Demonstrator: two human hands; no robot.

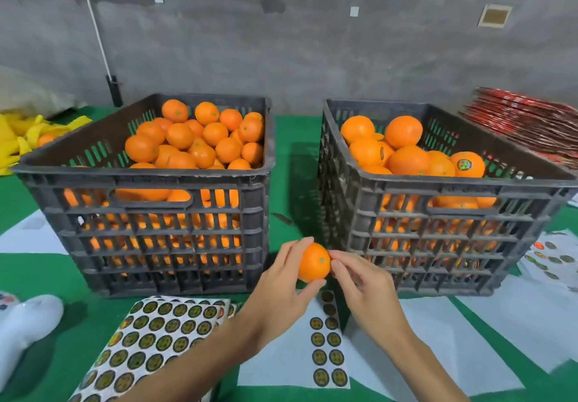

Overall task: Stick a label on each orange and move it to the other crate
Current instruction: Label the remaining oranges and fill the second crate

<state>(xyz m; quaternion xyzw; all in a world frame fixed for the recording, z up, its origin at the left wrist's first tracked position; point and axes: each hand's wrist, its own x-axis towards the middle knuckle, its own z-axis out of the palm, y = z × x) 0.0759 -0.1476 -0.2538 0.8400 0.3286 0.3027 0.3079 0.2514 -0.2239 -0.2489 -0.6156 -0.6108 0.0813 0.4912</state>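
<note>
Orange (313, 262) gripped by left hand (283, 286), right hand (364, 289) fingers (339, 257) touching it, label print unreadable

Even, fairly bright overhead light leaves soft shadows between the two crates (150, 182) and under the hands, glints on the shiny label sheets (156, 332), while wide-angle distortion bends and slightly blurs the edges.

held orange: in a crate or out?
Out. The round orange fruit is held by the left hand in front of the two black slatted plastic crates, right hand's fingertips at its side.
</note>
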